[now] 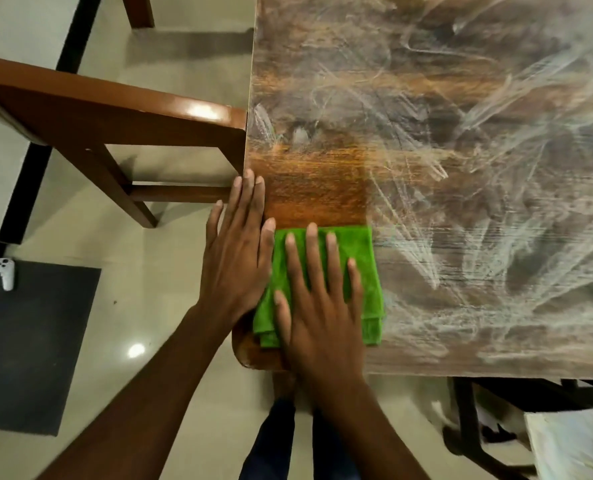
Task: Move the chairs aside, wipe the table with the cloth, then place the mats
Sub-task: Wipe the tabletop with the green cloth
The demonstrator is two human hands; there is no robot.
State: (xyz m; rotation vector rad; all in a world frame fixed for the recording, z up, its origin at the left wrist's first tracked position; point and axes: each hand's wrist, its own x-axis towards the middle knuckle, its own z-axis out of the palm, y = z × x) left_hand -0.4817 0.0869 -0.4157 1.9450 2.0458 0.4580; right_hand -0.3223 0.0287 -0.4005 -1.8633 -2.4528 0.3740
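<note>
At the far lower left of the frame a white controller (pixel 3 271) lay on a dark mat (pixel 28 348) on the floor, out of the action. Above it, at centre left, the chair (pixel 115 116) stood with its top rail right against the table (pixel 461 168) edge, so it probably needed shifting further before that strip could be reached. Then the hands, lower centre! The left hand (pixel 234 258) was flat, fingers straight and together, lying along the table's left edge beside the cloth (pixel 366 258), likely bracing the body. The right hand (pixel 317 299) was spread wide, palm pressing down on the folded green cloth near the table's lower-left corner, which looks like pressure for wiping. Above the cloth, a clean brown strip; to the right, whitish smears covered the top, so plenty of wiping seemed left.
</note>
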